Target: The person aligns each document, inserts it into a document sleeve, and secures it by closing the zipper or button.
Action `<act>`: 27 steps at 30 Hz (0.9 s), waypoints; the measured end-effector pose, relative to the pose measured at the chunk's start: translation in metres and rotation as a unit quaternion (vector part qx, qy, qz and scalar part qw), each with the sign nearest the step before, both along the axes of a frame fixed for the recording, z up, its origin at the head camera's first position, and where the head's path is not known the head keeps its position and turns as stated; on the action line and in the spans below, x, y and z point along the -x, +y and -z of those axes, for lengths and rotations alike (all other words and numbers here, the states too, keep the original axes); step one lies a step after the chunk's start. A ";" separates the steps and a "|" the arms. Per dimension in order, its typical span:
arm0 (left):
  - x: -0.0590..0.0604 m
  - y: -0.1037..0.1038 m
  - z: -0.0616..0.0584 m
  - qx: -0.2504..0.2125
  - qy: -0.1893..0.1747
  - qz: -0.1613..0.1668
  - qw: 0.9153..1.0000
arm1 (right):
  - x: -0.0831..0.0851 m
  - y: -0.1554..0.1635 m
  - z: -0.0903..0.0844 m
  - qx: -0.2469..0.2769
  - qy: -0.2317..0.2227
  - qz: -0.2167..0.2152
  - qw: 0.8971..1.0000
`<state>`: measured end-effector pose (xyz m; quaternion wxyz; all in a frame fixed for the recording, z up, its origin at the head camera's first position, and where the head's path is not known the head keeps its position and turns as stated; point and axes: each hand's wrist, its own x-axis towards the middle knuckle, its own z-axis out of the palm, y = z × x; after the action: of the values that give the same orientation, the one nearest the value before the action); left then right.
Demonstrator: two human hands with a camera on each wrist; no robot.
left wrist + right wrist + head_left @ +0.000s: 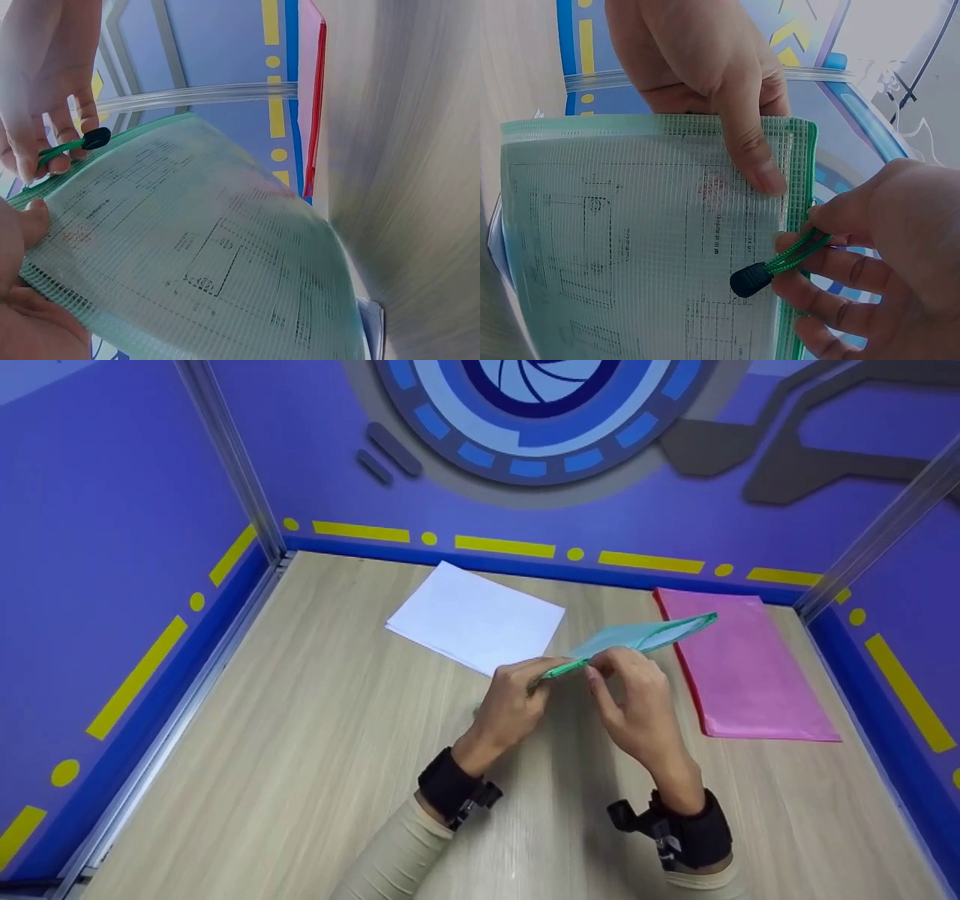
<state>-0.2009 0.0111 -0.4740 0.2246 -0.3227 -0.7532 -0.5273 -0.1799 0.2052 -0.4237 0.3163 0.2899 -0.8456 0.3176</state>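
**Head view: green mesh pouch held up, zip pull pinched**

In the head view, a pale wooden worktop (300,750) is seen, enclosed by blue and purple walls (112,510) with yellow markings. A pink pouch (750,667) with a red edge is laid flat at the right, and a stack of white paper (476,619) lies further back, near the middle. Both are left untouched.

A green mesh pouch (637,637) is held above the worktop, between the paper and the pink pouch, clear of both. Through its mesh a printed sheet with line drawings (630,247) is seen, so the sheet is judged to be already inside.

The corner of the pouch is gripped by the left hand (514,705); its thumb (746,150) is pressed flat on the mesh beside the zip edge, with the other fingers curled behind. The green cord of the zip pull (780,262), ending in a small black toggle, is pinched between the thumb and fingers of the right hand (637,697).

The pull is seen at the corner end of the zip. Whether the zip is open or closed along its length cannot be told from these views, so it cannot be judged how much of the zip's travel is left.
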 end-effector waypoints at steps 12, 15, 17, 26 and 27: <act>0.006 -0.013 -0.003 0.017 0.014 0.029 0.999 | 0.000 0.001 -0.001 0.010 0.004 0.005 1.000; 0.007 -0.018 -0.004 0.023 0.011 0.041 0.999 | 0.000 0.001 -0.001 0.012 0.000 0.005 1.000; 0.008 -0.020 -0.005 0.028 0.009 0.045 0.999 | -0.001 0.001 0.000 0.013 -0.004 0.009 1.000; 0.007 -0.024 -0.006 0.034 0.006 0.045 0.998 | -0.001 0.004 0.000 0.005 -0.011 0.034 0.999; 0.007 -0.024 -0.006 0.035 0.007 0.043 0.998 | 0.000 0.005 -0.001 0.004 -0.009 0.038 0.999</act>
<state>-0.2080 -0.0131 -0.4679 0.1952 -0.3661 -0.7548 -0.5081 -0.1794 0.2098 -0.4231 0.3219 0.2536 -0.8575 0.3111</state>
